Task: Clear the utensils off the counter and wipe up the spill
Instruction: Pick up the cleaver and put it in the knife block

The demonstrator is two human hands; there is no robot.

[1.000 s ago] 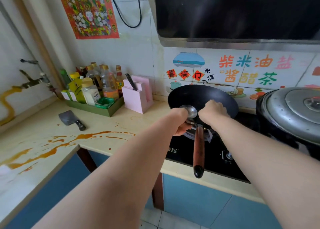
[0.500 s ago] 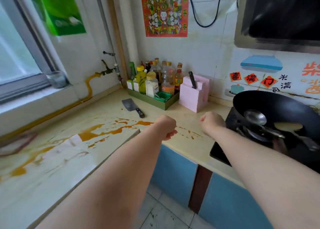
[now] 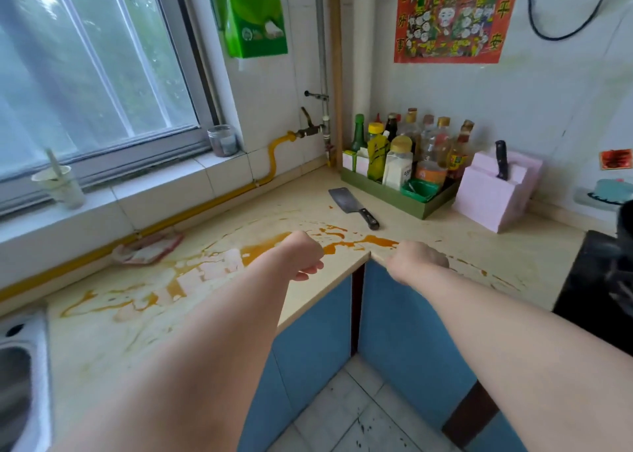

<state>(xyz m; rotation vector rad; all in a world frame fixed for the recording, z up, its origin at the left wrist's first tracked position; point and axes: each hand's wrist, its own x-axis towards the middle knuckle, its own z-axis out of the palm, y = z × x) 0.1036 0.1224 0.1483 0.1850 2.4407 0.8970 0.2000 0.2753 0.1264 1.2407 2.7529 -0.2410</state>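
Both bare forearms reach out over the corner of the counter (image 3: 428, 227). The left hand (image 3: 303, 254) is a loose fist with its fingers curled under and nothing in it, above the orange-brown spill (image 3: 260, 249). The right hand (image 3: 416, 261) is seen from the back, fingers likewise curled and empty, at the counter's front edge just beside the inner corner. Whether either hand touches the surface cannot be told. The hands are near each other but apart. The spill runs in streaks and puddles from near the sink (image 3: 17, 376) at the left, across the middle of the counter, past the hands and in thin spots toward the stove (image 3: 596, 273). A cleaver (image 3: 352, 207) lies flat on the counter beyond the hands, its handle pointing toward them, just in front of a green tray (image 3: 404, 201) of bottles (image 3: 397, 164). Right of the tray stands a pink knife block (image 3: 496, 195) with a black-handled knife (image 3: 501, 159) in it. A crumpled pinkish cloth (image 3: 147, 249) lies against the back wall under the window, beside a yellow pipe (image 3: 205, 201). On the sill stand a cup (image 3: 60, 184) and a jar (image 3: 222, 140).
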